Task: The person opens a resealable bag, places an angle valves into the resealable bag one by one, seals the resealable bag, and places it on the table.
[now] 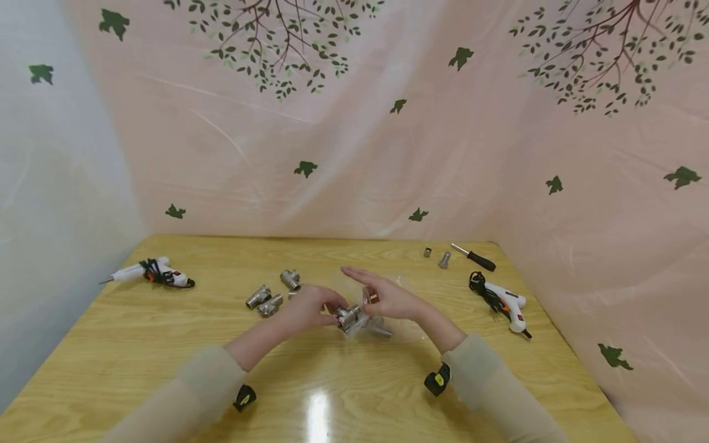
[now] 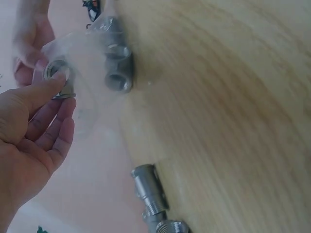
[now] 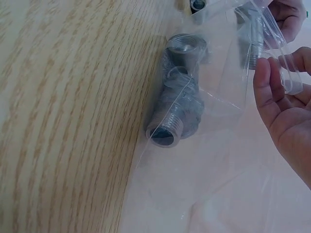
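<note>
Near the middle of the table my left hand (image 1: 303,311) pinches a shiny metal pipe tee (image 1: 348,316) between thumb and fingers. In the left wrist view the thumb lies over the mouth of this tee (image 2: 63,92). Close to its right, my right hand (image 1: 396,299) holds the edge of a clear plastic bag (image 3: 180,179) between thumb and fingers. Inside the bag, another metal fitting (image 3: 177,104) with a threaded end lies low against the wooden table. The held tee overlaps the bag's mouth in the right wrist view.
Several loose tees (image 1: 258,296) lie left of my left hand. A white glue gun (image 1: 130,272) with a bundled cord is at the far left, another glue gun (image 1: 515,314) at the right. A screwdriver (image 1: 480,261), a metal fitting (image 1: 445,260) and a small nut (image 1: 428,252) lie back right.
</note>
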The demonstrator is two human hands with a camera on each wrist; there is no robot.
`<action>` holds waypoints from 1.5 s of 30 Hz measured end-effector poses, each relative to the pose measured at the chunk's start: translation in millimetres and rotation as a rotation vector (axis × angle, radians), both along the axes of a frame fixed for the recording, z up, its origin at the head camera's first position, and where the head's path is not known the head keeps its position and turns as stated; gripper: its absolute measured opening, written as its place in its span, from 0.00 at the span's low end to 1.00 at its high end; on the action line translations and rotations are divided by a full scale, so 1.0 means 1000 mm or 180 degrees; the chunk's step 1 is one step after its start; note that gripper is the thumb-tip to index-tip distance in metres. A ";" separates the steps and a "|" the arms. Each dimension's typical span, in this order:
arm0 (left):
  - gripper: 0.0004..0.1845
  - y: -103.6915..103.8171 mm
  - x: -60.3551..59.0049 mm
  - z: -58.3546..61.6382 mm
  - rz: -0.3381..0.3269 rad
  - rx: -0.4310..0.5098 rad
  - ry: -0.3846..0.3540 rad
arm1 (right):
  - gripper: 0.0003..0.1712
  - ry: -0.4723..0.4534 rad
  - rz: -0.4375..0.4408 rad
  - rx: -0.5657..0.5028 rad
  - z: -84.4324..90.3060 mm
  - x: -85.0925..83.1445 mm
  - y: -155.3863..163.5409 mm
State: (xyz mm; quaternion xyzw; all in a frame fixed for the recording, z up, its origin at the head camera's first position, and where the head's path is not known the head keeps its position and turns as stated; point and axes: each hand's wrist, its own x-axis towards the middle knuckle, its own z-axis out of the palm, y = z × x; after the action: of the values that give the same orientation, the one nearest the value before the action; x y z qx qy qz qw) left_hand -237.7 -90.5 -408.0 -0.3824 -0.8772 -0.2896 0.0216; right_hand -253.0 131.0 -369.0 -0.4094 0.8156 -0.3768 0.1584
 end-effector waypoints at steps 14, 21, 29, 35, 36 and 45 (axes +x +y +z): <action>0.14 0.003 0.003 -0.008 -0.0030 0.0240 -0.0316 | 0.44 -0.0105 -0.0012 -0.0034 -0.001 0.000 0.000; 0.17 -0.018 0.005 0.012 0.0154 0.0256 -0.0140 | 0.44 -0.0085 -0.0016 -0.0042 -0.001 0.001 0.000; 0.20 -0.057 0.005 0.031 0.0380 0.0328 -0.0147 | 0.45 -0.0090 -0.0048 -0.0031 -0.008 -0.004 0.001; 0.23 -0.089 0.001 0.030 0.0541 0.0297 -0.0202 | 0.47 0.0035 -0.0068 0.0042 -0.028 -0.018 0.005; 0.23 -0.095 -0.001 0.029 0.0571 0.0286 -0.0226 | 0.47 0.0043 -0.0069 0.0049 -0.028 -0.018 0.005; 0.28 -0.138 -0.012 0.011 0.0751 0.0101 -0.0376 | 0.46 0.0118 -0.0069 0.0105 -0.031 -0.017 0.004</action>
State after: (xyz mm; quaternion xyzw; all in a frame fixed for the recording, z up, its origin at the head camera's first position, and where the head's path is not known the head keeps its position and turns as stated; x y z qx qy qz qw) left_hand -249.6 -229.0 -396.7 -0.2584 -0.9111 -0.3209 0.0098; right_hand -269.8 134.6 -400.1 -0.4048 0.8290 -0.3574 0.1459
